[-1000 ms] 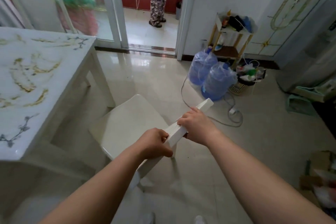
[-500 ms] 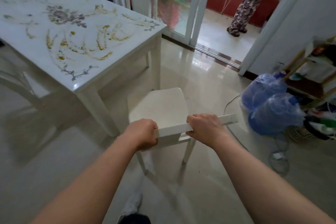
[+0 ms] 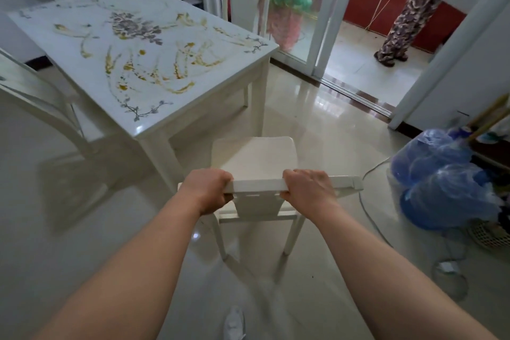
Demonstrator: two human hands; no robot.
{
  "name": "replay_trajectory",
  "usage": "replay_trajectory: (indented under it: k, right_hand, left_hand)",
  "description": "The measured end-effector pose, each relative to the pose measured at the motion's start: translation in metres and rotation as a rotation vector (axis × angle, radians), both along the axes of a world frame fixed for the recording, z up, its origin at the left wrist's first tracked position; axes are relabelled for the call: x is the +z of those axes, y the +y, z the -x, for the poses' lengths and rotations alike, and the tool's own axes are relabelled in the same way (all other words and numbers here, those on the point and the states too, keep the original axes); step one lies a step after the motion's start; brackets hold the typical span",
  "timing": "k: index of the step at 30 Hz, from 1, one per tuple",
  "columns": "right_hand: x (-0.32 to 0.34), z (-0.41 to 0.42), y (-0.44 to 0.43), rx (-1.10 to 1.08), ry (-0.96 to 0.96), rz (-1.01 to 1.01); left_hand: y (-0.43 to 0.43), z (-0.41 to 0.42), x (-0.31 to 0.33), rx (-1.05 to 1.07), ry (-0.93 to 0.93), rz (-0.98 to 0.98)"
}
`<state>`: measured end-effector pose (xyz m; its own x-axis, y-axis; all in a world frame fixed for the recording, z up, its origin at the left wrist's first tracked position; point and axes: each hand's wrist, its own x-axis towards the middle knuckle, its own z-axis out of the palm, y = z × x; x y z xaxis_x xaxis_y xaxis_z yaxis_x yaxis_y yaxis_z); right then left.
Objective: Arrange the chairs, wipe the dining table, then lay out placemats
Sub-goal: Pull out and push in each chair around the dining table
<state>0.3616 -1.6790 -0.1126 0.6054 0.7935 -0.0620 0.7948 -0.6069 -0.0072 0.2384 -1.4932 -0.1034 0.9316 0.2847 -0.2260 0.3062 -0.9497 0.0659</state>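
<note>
White and painted with flowers, the dining table (image 3: 138,63) stood ahead of you and to your left. You faced the chair (image 3: 252,157) from behind. Its seat pointed away from you, just off the table's near right corner and not tucked under it, so seating it would likely have meant steering it leftward. Its top rail (image 3: 256,186) ran left to right across your front, both arms about equally near. Your left hand (image 3: 207,190) gripped the rail's left end and your right hand (image 3: 309,190) gripped it right of the middle, fingers curled over. To your right, two blue bags (image 3: 441,190) wrapped what looked like water jugs. A wicker basket (image 3: 488,234) beside them held things too dark to make out.
</note>
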Motion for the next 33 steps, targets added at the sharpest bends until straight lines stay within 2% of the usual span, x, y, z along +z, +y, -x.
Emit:
replay_trajectory:
  k: [12, 14, 18, 33]
  right_hand:
    - [0.018, -0.051, 0.037, 0.031, -0.081, -0.087]
    - [0.015, -0.06, 0.03, 0.057, -0.139, -0.105]
    - [0.015, -0.075, 0.015, -0.027, -0.283, -0.091]
    - [0.005, -0.074, 0.013, 0.209, -0.392, -0.156]
  left_hand:
    - [0.047, -0.051, 0.022, -0.065, -0.051, -0.088]
    - [0.051, -0.053, 0.025, -0.069, -0.057, -0.088]
    - [0.054, -0.057, 0.03, -0.06, -0.06, -0.088]
    - [0.022, -0.016, 0.007, 0.195, -0.051, -0.01]
